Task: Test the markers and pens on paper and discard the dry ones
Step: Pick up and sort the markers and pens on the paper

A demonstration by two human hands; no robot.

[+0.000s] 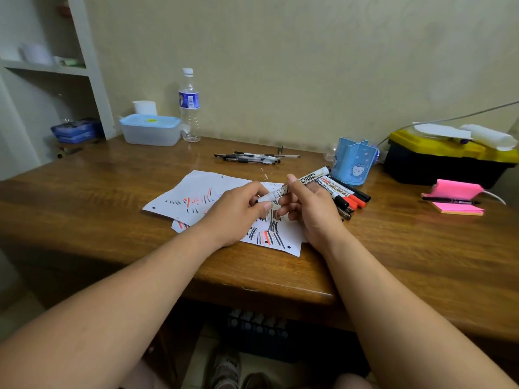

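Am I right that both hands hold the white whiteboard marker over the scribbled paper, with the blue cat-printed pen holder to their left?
No: the head view shows the blue cat-printed pen holder right of the left hand and right hand.

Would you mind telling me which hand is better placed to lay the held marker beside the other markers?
The right hand, probably. It grips the marker by the barrel, and the other markers lie just beside it. The left hand holds the marker's opposite end, farther from them.

wooden table (98,197) (papers (196,189), pens (252,158), markers (346,193))
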